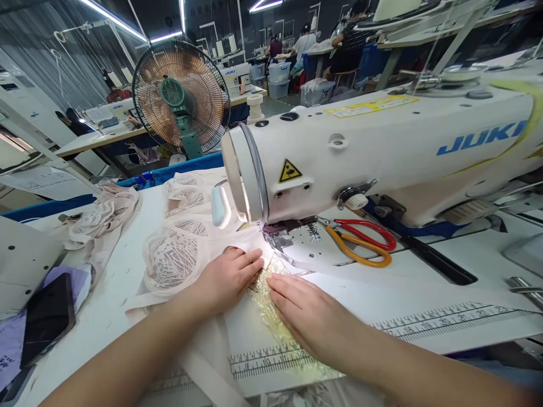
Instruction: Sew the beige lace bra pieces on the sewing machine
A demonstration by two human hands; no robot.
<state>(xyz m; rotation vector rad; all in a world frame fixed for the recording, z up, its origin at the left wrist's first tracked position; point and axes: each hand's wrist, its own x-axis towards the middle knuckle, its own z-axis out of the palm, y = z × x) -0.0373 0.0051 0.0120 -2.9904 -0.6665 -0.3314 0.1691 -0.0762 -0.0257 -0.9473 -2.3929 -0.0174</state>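
Observation:
A pale beige bra point(173, 257) with lace cups lies left of the needle area of a white sewing machine point(305, 158), its edge running to the presser foot point(278, 243). My left hand point(229, 278) is closed on the bra's fabric just in front of the foot, fingers bent and pressed together. Close beside it, my right hand point(307, 308) rests with fingers stretched flat, fingertips at the fabric edge near the foot. Under both hands a shiny yellowish film-like patch point(269, 308) covers part of the table. What lies beneath the fingertips is hidden.
Scissors with red and orange handles point(360, 243) and a black-handled tool point(441, 260) lie right of the needle. Printed ruler tape point(263, 362) crosses the table front. At left are a phone point(48, 316) and more beige garments point(102, 215). A fan point(182, 102) stands behind; people work farther back.

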